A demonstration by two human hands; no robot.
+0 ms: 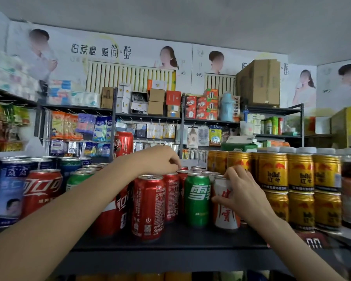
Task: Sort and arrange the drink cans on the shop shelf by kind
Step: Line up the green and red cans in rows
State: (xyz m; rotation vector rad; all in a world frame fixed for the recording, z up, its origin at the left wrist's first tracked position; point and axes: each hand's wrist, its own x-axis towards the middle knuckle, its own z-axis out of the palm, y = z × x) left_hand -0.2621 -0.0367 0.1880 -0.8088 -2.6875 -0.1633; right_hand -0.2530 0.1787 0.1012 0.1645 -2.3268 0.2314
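Two bare arms are reaching in from the bottom of the frame over a dark shop shelf (pixel 170 243) crowded with drink cans. Right of centre, the right hand (pixel 241 191) is gripping a white can with red lettering (pixel 224 211), fingers curled over its top and thumb against its side; the can is standing just beside a green can (pixel 197 199). At centre, the left hand (pixel 160 160) is hovering with curled fingertips over the tops of red cola cans (pixel 149 205); whether it is pinching one I cannot tell. Gold energy drink cans (pixel 301 175) are sitting stacked at the right, blue cans (pixel 8 191) at the left
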